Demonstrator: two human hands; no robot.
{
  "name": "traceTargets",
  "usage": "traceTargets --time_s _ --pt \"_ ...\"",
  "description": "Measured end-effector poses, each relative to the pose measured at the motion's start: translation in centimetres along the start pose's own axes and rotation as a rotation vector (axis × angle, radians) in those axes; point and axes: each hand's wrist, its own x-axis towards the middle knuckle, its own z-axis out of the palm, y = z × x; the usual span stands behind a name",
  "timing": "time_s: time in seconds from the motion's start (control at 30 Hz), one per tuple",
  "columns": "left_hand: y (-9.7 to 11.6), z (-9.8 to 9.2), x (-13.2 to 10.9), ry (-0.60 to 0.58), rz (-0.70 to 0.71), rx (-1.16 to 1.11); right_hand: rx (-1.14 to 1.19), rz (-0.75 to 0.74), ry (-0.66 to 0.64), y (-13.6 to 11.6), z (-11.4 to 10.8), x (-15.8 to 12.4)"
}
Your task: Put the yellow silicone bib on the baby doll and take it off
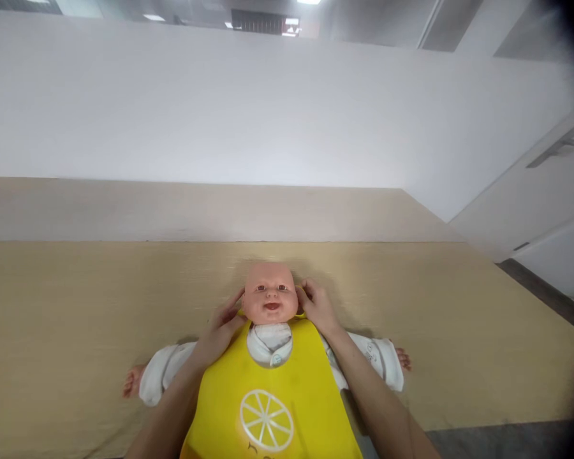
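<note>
Right at the middle of the beige tabletop (52,319), a baby doll (270,294) lies with its head toward 12 o'clock under a yellow silicone bib (268,395), while the left hand (219,329) and right hand (318,306) each seem to pinch a collar tip, narrow grip, evenly either side of its neck.

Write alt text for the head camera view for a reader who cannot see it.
A baby doll in a white outfit lies on its back on a tan surface, wearing a yellow bib printed with a citrus slice. The person's left hand and right hand sit at either side of the doll's head, by the bib's neck straps.
</note>
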Motion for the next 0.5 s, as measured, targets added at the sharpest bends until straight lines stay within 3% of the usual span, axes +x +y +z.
traceTargets --time_s 0.3,0.5 --pt "-0.23 -0.11 -0.07 -0.027 0.004 0.041 -0.082 0.016 -0.015 0.46 0.01 0.06" --pt "0.55 0.13 -0.12 -0.092 0.119 0.063 -0.143 -0.003 0.005 0.42 -0.01 0.15"
